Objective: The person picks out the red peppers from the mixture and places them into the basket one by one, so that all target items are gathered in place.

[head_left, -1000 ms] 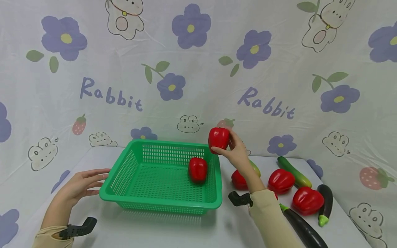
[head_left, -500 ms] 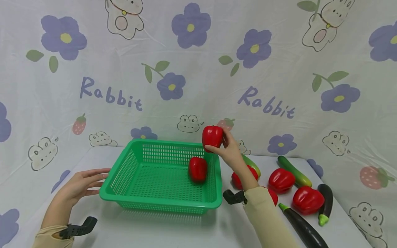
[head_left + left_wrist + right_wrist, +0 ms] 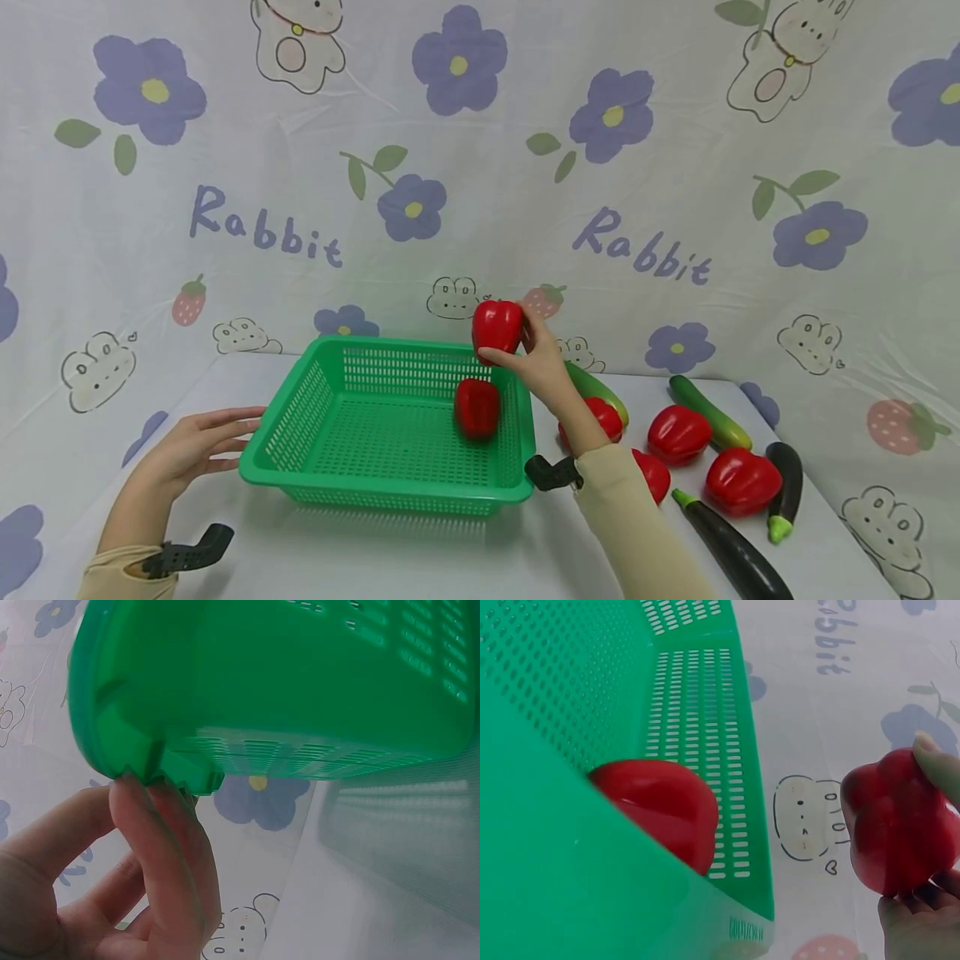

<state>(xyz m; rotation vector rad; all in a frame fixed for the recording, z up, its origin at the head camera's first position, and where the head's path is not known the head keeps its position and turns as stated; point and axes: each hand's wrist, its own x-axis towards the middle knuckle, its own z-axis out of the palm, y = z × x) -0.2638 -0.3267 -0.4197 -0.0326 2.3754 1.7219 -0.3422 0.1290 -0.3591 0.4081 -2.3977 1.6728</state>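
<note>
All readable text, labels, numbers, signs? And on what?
"Rabbit": purple print, left half of the backdrop, head view.
"Rabbit": same, right half.
"bbit": sideways, backdrop, right wrist view; start unclear at the frame edge.
Basket: small marks by a corner, right wrist view, too blurred to read.
Held pepper: none visible.

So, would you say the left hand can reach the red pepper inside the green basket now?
Probably yes: the left hand seems only to touch the green basket, whose open top leaves the red pepper inside uncovered.
</note>
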